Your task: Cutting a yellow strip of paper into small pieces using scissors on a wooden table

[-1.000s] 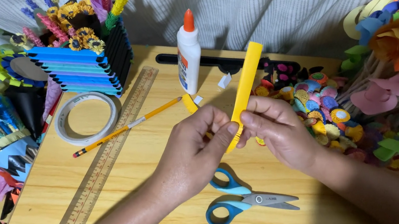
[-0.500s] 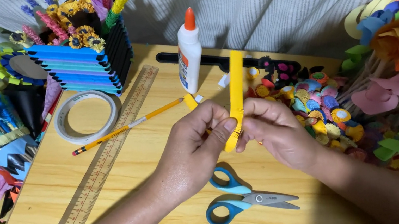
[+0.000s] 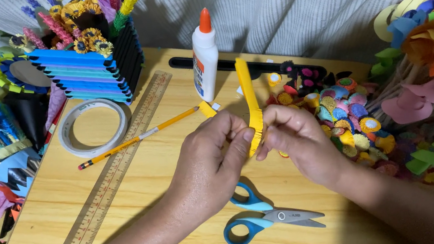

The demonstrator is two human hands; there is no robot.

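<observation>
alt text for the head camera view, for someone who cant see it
Two bare hands, left hand and right hand, pinch the lower end of a fringed yellow paper strip above a wooden table. Blue scissors lie below; a glue bottle, pencil and ruler lie behind.

A long yellow fringed paper strip stands nearly upright above the table, curving slightly, its lower end pinched between my two hands.
</observation>
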